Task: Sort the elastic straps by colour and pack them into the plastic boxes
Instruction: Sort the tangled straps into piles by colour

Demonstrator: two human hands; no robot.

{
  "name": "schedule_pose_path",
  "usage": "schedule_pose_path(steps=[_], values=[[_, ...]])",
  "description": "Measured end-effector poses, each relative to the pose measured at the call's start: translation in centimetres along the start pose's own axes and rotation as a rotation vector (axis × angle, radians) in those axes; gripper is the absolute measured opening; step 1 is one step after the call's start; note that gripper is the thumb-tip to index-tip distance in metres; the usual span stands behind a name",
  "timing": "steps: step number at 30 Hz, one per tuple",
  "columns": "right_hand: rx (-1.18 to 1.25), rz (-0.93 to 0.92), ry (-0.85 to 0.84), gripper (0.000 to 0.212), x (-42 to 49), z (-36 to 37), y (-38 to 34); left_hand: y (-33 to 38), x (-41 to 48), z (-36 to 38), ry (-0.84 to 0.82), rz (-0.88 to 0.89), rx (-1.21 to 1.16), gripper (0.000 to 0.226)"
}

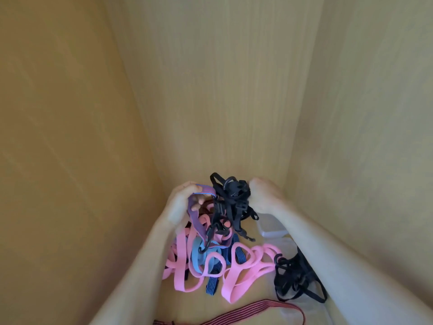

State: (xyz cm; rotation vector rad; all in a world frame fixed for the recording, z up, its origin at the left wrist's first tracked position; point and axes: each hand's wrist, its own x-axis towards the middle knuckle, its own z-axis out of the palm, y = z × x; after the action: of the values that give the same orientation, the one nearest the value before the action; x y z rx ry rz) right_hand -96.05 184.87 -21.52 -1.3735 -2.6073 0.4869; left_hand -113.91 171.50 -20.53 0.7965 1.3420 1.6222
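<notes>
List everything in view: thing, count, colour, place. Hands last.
strap tangle: one bunch, black with plastic buckles, held up between both hands
purple strap: one, purple with a striped end, hanging from the left hand
pink straps: several, pink, heaped below the hands
light blue strap: one, light blue, middle of the heap
striped straps: at least two, navy with pale stripes, among the pink ones
second black bunch: one, black, low right beside the right forearm
red strap: one, red and black striped, bottom edge
plastic box: one plainly seen, clear, below the right wrist
wooden panels: several, tan, all around
left hand: one, grips the purple strap
right hand: one, grips the strap tangle
</notes>
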Motion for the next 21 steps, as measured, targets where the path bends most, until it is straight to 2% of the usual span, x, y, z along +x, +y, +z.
schedule_pose_path(steps=[4, 7, 10, 13, 16, 21], values=[[0.028, 0.039, -0.014, 0.014, 0.2, 0.2, 0.7, -1.1, 0.5, -1.2, 0.054, -0.01, -0.056, 0.012], [0.074, 0.057, -0.017, 0.019, 0.4, 0.0, 1.1, -2.5, 0.9, -1.5, 0.073, -0.052, 0.039, 0.014], [0.25, 0.083, -0.041, 0.02, 0.6, -0.6, 1.3, -3.9, 1.3, -1.7, 0.13, -0.099, 0.069, 0.017], [0.468, 0.093, -0.078, 0.02, 0.6, -1.3, 1.1, -5.0, 1.7, -1.5, 0.179, -0.172, -0.011, 0.017], [0.624, 0.109, -0.078, 0.027, 0.5, -1.4, 0.8, -5.5, 1.6, -0.9, 0.132, -0.262, -0.082, 0.035], [0.528, 0.112, -0.083, 0.022, 0.5, -0.5, 1.3, -5.7, 1.4, -0.6, 0.129, -0.277, -0.259, 0.038]])
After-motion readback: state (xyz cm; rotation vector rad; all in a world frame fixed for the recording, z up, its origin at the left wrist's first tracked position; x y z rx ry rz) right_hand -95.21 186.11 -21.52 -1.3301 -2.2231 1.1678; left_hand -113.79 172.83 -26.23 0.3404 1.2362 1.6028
